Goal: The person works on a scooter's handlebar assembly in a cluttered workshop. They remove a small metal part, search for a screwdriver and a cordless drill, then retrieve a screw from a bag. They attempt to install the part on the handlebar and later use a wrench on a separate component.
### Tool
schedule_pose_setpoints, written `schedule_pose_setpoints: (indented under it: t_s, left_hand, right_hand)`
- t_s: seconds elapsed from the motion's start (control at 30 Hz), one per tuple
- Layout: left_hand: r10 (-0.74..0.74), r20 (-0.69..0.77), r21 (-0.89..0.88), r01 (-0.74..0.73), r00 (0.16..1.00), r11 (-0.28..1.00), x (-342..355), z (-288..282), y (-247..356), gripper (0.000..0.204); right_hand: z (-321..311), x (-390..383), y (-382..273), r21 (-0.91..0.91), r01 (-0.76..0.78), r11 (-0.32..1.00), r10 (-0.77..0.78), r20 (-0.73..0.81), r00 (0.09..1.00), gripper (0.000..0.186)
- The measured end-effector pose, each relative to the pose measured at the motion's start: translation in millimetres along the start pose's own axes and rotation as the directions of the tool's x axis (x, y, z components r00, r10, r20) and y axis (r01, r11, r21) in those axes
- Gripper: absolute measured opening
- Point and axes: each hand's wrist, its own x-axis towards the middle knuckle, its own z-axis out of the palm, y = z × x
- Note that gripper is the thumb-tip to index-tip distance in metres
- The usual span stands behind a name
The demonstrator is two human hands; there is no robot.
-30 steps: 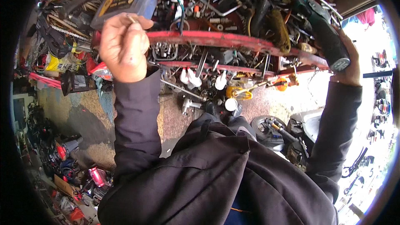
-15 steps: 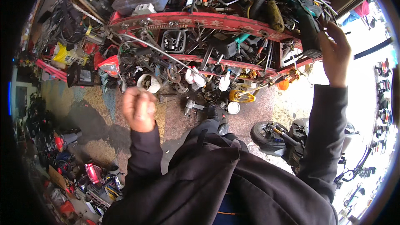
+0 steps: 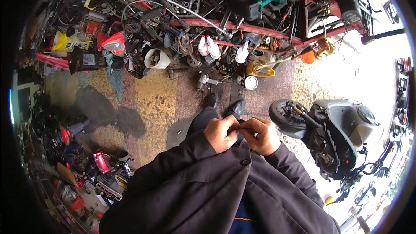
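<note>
My left hand [image 3: 220, 134] and my right hand [image 3: 263, 135] meet in front of my body, at the front edge of my dark jacket [image 3: 190, 186]. The fingertips of both are pinched together at one spot. What lies between them is too small and dark to make out; it may be a small part or the jacket's edge. A dark button [image 3: 246, 162] shows on the jacket just below the hands. Beyond them, my shoes [image 3: 236, 107] stand on the stained floor.
Ahead runs a red metal workbench [image 3: 260, 31] crowded with tools. On the floor before it are a pistol-shaped power tool [image 3: 207, 81], a white bucket [image 3: 157, 59], white bottles [image 3: 212, 48] and a yellow container [image 3: 261, 70]. A partly stripped scooter [image 3: 338, 134] stands at the right.
My right hand has come back from the bench's right end, and my left hand has moved right and nearer. Both now meet at my jacket front. The view has tilted down.
</note>
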Motion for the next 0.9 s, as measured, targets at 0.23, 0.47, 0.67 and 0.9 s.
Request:
schedule_pose_setpoints:
  t_s: [0.23, 0.47, 0.67, 0.9]
  left_hand:
    - [-0.001, 0.104, -0.026, 0.004, 0.995, 1.0, -29.7, -34.5, -41.5, 0.012]
    - [0.11, 0.007, -0.013, -0.11, 0.994, 0.994, -71.5, -86.4, -75.6, 0.014]
    - [0.101, 0.009, -0.001, -0.101, 0.995, 0.995, -94.1, -113.4, -86.7, 0.013]
    - [-0.421, 0.101, -0.674, 0.373, 0.901, 0.638, -114.3, -124.4, -116.3, 0.007]
  right_hand:
    - [71.1, -11.0, -7.5, -0.14, -0.095, 0.986, 0.074, -0.151, 0.986, 0.009]
    - [147.2, 2.8, -31.9, -0.262, -0.114, 0.958, 0.069, -0.172, 0.983, 0.019]
    - [180.4, 8.1, -53.4, -0.317, -0.117, 0.941, 0.069, -0.158, 0.985, 0.02]
    - [207.2, 19.5, -57.6, -0.085, -0.011, 0.996, 0.001, -0.119, 0.993, 0.015]
